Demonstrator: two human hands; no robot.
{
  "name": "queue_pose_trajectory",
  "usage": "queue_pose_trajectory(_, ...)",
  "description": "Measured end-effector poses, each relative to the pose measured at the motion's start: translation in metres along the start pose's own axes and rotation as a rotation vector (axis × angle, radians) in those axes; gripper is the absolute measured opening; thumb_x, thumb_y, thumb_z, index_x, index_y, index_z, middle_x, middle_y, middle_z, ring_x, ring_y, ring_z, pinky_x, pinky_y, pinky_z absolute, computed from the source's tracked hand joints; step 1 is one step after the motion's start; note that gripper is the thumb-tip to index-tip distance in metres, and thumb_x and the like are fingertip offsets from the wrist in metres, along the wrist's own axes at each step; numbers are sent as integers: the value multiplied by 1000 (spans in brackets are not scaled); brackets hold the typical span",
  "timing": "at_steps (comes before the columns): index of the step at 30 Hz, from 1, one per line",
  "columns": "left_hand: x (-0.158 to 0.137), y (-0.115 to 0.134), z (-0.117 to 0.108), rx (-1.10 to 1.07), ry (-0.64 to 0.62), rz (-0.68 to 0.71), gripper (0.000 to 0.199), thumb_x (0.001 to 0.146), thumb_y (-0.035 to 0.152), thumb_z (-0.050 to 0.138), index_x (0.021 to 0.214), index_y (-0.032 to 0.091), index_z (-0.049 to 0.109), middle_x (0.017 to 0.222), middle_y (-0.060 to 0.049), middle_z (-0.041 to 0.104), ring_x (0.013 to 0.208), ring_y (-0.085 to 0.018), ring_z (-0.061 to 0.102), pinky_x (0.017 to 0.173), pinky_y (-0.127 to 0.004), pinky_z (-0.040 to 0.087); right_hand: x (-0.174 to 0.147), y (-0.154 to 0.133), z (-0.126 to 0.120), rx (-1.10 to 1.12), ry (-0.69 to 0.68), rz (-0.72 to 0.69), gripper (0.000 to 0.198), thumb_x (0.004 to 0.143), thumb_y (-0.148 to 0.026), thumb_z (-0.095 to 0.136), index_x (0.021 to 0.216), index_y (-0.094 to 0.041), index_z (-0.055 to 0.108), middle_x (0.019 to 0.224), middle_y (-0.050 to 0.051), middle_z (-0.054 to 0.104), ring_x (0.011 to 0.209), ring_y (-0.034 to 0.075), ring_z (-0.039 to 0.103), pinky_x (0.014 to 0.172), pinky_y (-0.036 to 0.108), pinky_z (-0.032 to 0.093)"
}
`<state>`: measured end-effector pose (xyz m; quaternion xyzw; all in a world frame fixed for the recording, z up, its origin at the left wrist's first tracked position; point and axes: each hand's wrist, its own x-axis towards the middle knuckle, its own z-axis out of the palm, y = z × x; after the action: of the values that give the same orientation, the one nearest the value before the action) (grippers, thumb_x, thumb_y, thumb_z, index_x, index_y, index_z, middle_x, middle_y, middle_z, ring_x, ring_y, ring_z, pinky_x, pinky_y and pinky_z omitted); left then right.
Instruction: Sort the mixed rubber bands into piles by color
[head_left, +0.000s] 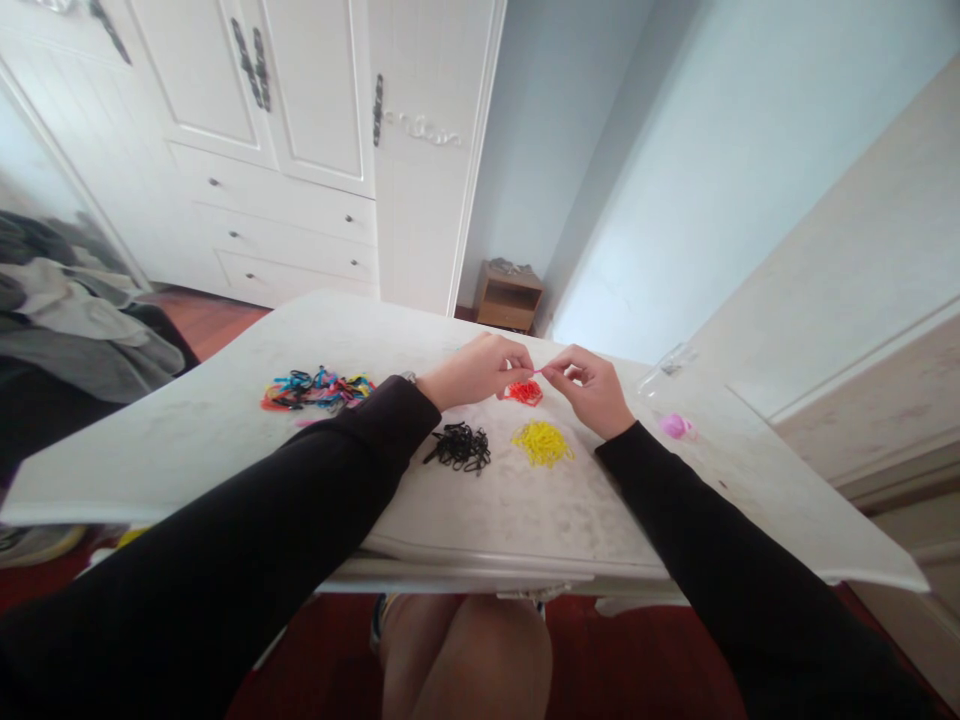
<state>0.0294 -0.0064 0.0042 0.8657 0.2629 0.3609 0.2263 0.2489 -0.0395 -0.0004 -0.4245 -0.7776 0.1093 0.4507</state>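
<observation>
A small pink rubber band (540, 371) is held between my two hands, just above the table. My left hand (480, 370) pinches one end of it, and the fingertips of my right hand (594, 390) grip the other. Right below the fingers lies a little heap of red rubber bands (526, 394). Nearer to me are a heap of black rubber bands (463, 448) and, to its right, one of yellow rubber bands (543, 443). A mixed-colour pile of bands (319, 388) spreads to the left of my left forearm, which partly covers it.
On the right of the white table (555, 515) lie a clear plastic container (664, 372) and a pink round object (675, 427). A white wardrobe (315, 150) and a small wooden cabinet (510, 297) stand behind. Clothes (82, 310) are heaped at the far left.
</observation>
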Motion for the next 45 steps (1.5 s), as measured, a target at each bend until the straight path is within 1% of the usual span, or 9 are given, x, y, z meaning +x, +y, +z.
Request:
queue_pose_trajectory(11,-1,-2,1,-1,-9,7,20,95,23,56,87,15,73,61,0,69,50,-11,63,57,-23,44,0,2,0,2,-17,8,21,90,-39,70,78,-21,68,77,1,67,74,16,61,63,29,45)
queue_pose_trajectory(22,-2,3,0,-31,-9,-13,13,92,21,60,86,15,69,58,2,65,48,-10,61,55,-21,43,0,-2,0,18,-14,32,18,89,-35,69,78,-20,67,79,1,65,76,16,60,65,29,44)
queue_pose_trajectory(26,-1,4,1,1,29,-1,14,90,18,60,83,14,70,58,2,65,49,-10,60,56,-21,42,0,-3,2,40,3,51,18,87,-35,70,77,-20,66,77,1,65,74,16,59,64,29,42)
queue_pose_trajectory(31,0,3,-2,64,134,-39,14,81,9,62,71,15,71,57,0,66,49,-10,57,57,-23,42,5,2,-3,85,124,117,17,82,-32,69,72,-20,63,73,0,61,67,14,53,60,29,40)
queue_pose_trajectory(36,1,-2,-6,51,212,-62,18,72,2,58,66,15,69,64,-2,71,54,-11,60,61,-24,45,10,18,-16,81,432,134,9,79,-24,67,73,-19,62,68,-2,57,65,13,50,61,29,40)
queue_pose_trajectory(37,1,-1,-6,45,216,-63,18,71,2,58,66,15,69,64,-2,71,55,-11,60,61,-24,45,10,19,-15,77,452,130,9,79,-24,67,73,-20,62,67,-2,56,64,13,49,61,29,40)
queue_pose_trajectory(38,1,0,-5,44,215,-65,17,72,2,58,66,15,69,63,-2,70,54,-11,60,61,-24,45,9,18,-13,80,440,132,9,79,-25,67,73,-20,62,68,-2,56,65,13,49,61,29,40)
queue_pose_trajectory(42,0,6,0,54,172,-52,14,79,9,62,69,15,70,57,0,65,51,-11,57,59,-24,42,3,7,3,101,204,133,17,82,-34,69,75,-20,63,74,0,61,69,14,53,59,28,41)
queue_pose_trajectory(45,-1,8,1,60,144,-32,14,84,12,62,73,16,70,56,2,63,51,-11,56,60,-24,42,0,2,10,99,94,117,23,85,-40,70,76,-20,64,76,1,63,69,14,53,58,28,39)
